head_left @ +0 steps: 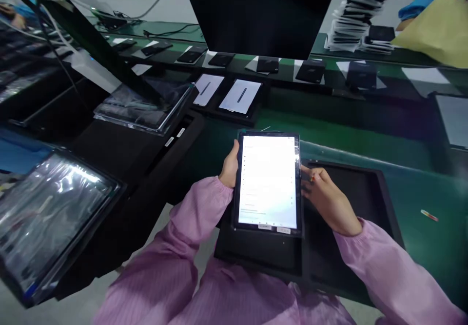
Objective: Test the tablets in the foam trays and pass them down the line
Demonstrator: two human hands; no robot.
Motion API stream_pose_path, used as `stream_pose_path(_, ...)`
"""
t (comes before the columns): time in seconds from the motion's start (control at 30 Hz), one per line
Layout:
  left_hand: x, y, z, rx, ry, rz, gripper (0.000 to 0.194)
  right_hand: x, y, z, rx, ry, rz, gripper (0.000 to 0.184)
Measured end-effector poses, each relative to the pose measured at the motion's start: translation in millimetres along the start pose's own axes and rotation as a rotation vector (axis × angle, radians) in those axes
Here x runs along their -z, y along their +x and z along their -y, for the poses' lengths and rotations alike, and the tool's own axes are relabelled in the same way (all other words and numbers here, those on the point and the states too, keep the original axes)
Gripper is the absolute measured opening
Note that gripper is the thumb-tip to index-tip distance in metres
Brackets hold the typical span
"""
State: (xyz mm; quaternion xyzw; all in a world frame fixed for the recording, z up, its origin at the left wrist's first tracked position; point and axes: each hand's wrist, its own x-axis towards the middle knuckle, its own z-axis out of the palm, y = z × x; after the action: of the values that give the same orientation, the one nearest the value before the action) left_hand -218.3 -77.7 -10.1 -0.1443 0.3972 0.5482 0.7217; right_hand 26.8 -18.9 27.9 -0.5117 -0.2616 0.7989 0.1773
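Note:
A tablet (268, 183) with a lit white screen showing a list is held upright in front of me, over a black tray. Two small white labels sit along its lower edge. My left hand (229, 166) grips its left edge, thumb at the front and the other fingers hidden behind. At the right edge my right hand (329, 200) has its fingers bent against the tablet's side. A tiny orange-red spot shows at those fingers; I cannot make out what it is. Below lies the black two-compartment tray (347, 188), partly covered by the tablet.
Two lit tablets (241, 96) lie in a black holder beyond. Several dark devices (268, 65) on white sheets line the back shelf, under a large black screen (259, 12). Plastic-wrapped tablets (54, 217) rest at left. A small red-tipped stick (429, 215) lies at right.

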Motion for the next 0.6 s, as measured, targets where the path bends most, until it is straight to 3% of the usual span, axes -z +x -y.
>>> stream_pose_path(0.2,5.7,-21,19,0.014,-0.008,-0.032,0.074,3,-22,-7,-0.066,-0.05,0.01,0.038)
stream_pose_path(0.4,5.3,-27,22,-0.075,0.038,-0.115,0.069,2,-26,-3,0.015,-0.152,-0.016,0.039)
stream_pose_path(0.6,-6.8,-32,24,-0.148,0.057,-0.017,0.067,2,-32,8,0.141,-0.185,-0.042,0.031)
